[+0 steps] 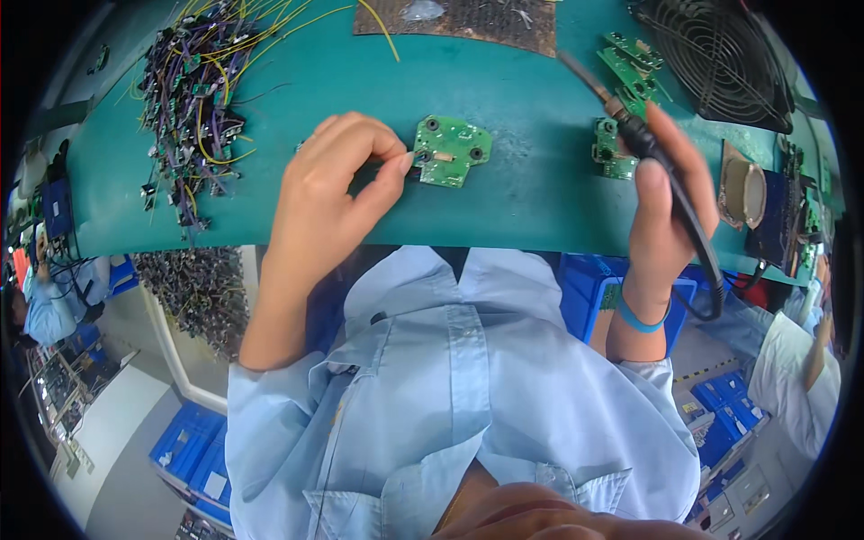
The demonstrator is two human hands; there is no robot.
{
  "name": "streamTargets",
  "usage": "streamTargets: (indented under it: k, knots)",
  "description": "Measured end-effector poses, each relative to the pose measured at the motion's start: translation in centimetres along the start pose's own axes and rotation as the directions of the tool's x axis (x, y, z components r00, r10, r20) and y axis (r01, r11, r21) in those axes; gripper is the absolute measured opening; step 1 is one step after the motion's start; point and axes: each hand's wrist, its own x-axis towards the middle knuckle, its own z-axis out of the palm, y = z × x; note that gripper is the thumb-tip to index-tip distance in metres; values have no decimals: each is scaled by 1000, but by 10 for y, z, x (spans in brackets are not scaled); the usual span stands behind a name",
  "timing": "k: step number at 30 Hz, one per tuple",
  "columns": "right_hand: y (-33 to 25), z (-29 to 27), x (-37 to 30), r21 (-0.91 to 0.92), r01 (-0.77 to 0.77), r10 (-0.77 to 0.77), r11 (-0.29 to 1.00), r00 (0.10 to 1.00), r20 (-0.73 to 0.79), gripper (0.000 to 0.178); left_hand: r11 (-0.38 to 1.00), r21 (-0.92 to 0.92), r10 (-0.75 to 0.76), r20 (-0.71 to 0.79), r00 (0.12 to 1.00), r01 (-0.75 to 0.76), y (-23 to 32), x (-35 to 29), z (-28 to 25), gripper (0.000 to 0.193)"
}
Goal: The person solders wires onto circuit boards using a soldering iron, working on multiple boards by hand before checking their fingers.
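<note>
A green circuit board (468,144) with black round grommets lies on the green work mat in front of me. At its left edge, the thumb and forefinger of my left hand (337,180) are pinched together; what is between them is too small to make out. A small piece, partly hidden, shows behind that hand's knuckles. My right hand (670,193) grips a soldering iron (639,135) by its black handle, with the tip pointing up and away to the left, apart from the board. Close by that hand lies another, smaller green circuit board (607,148).
Tangled wires with small boards (193,108) cover the mat's left side. A brown scorched panel (459,27) lies at the far edge. More green boards (634,67), a black fan (715,54) and a round soldering-iron stand (745,192) are on the right. Blue bins (585,292) stand below.
</note>
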Motion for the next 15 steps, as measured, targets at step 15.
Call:
streamTargets:
  k: [15]
  knots:
    - [8,25,68,-193,-178,219,965,951,218,37,997,56,63,-97,993,-58,9,6,27,8]
